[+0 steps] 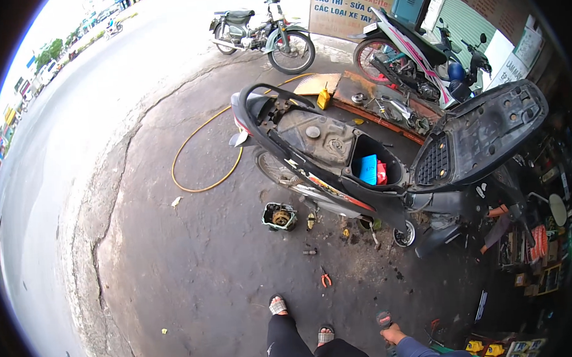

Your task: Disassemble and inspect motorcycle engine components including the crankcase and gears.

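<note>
At the lower edge my right hand (pixel 393 334) is closed around a red and dark cordless power tool (pixel 384 318), which looks like an impact driver; its tip cannot be made out. My left hand is out of view. Ahead stands a scooter (pixel 315 137) with its seat (pixel 498 131) flipped up. Blue and red items (pixel 366 169) lie in the open storage space under the seat. Orange-handled pliers (pixel 326 279) rest on the ground between my feet and the scooter. Beyond the pliers sits a small open tub (pixel 280 217) with a round metal part inside.
A yellow hose (pixel 182 159) loops behind the scooter. Metal parts and a yellow bottle (pixel 323 99) lie on a low wooden platform (pixel 359 89). Two more motorbikes, one a green motorbike (pixel 273 35), stand farther back. Tools and boxes (pixel 533 276) crowd the right side; a road runs along the left.
</note>
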